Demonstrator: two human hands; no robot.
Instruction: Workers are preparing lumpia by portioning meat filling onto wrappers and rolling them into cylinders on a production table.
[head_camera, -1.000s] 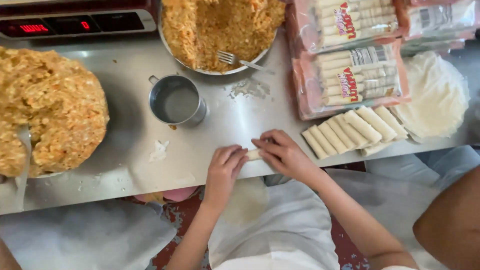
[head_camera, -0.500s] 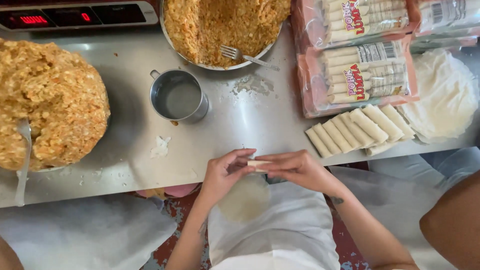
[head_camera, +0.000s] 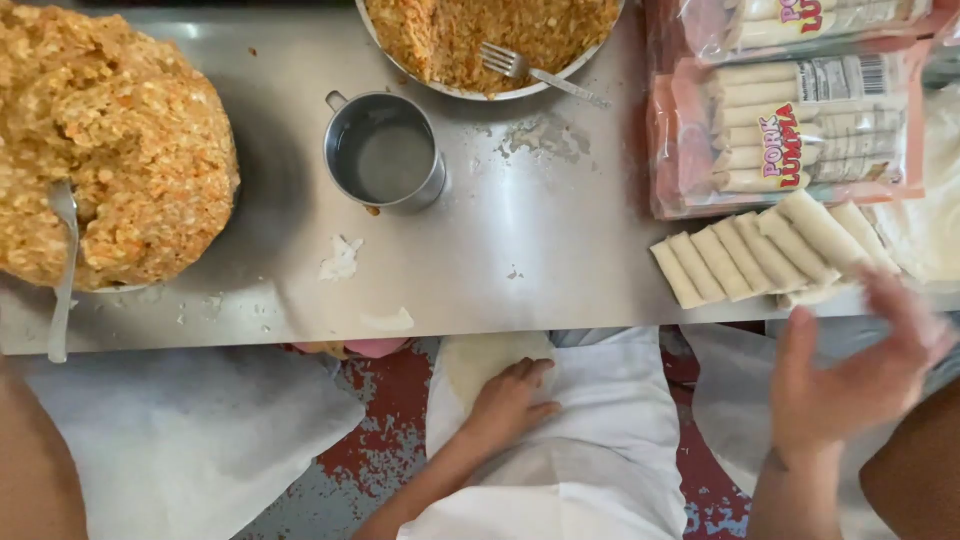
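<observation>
The left hand (head_camera: 508, 400) lies flat on a round pale wrapper (head_camera: 478, 358) on the white-aproned lap, below the near edge of the steel counter (head_camera: 520, 260). The right hand (head_camera: 850, 375) hovers open, fingers (head_camera: 895, 305) spread, just beside the row of rolled pale spring rolls (head_camera: 765, 255) at the counter's right near edge.

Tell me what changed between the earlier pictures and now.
Both hands left the table edge. The left hand dropped onto the round wrapper on the lap; the right hand swung right, open, below the row of rolls. The metal cup, filling mound and packs stayed.
</observation>
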